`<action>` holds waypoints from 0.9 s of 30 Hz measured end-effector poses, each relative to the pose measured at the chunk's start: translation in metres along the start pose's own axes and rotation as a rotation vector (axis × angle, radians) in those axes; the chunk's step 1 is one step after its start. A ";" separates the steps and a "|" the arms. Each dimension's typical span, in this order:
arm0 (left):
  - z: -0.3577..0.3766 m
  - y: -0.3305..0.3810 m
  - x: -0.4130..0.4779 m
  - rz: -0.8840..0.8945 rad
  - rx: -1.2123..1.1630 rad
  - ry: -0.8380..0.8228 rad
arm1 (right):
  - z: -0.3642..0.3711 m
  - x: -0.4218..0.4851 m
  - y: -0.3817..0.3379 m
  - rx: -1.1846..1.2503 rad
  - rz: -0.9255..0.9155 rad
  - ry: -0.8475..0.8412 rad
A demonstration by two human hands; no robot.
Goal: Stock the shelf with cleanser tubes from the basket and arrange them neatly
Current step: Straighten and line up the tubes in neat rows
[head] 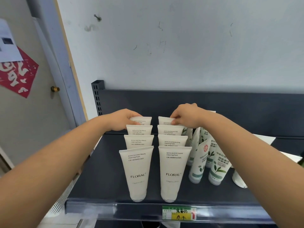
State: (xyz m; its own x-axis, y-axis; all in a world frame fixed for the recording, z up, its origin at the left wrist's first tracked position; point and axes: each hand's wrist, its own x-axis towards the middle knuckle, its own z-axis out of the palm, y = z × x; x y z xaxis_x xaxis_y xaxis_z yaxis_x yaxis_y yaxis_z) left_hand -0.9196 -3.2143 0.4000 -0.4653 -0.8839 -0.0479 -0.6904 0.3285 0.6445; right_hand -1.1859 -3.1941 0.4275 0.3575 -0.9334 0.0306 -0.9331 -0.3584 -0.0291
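Left hand (121,120) and right hand (185,116) each pinching a rearmost white tube's crimped top, two upright rows.

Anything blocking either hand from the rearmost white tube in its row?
Nothing visible. The left hand already grips the rearmost white tube of the left row; the right hand grips the right row's rearmost white tube.

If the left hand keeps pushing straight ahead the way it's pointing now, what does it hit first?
The left hand already grips the rearmost tube of the left row. Pushed on, tube and hand would likely meet the shelf's dark back panel; depth is hard to judge.
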 end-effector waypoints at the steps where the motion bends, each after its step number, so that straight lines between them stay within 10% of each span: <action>1: 0.000 0.001 -0.001 -0.002 -0.005 -0.004 | 0.000 -0.001 0.000 0.008 -0.002 -0.001; 27: -0.006 0.007 -0.006 -0.103 -0.183 -0.104 | -0.002 -0.002 -0.008 0.112 -0.035 -0.045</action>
State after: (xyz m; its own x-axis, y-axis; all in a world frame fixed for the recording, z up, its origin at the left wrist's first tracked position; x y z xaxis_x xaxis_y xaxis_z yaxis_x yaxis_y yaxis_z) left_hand -0.9181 -3.2083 0.4091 -0.4583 -0.8677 -0.1926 -0.6299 0.1642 0.7591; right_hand -1.1794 -3.1892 0.4299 0.3933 -0.9193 -0.0117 -0.9110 -0.3880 -0.1398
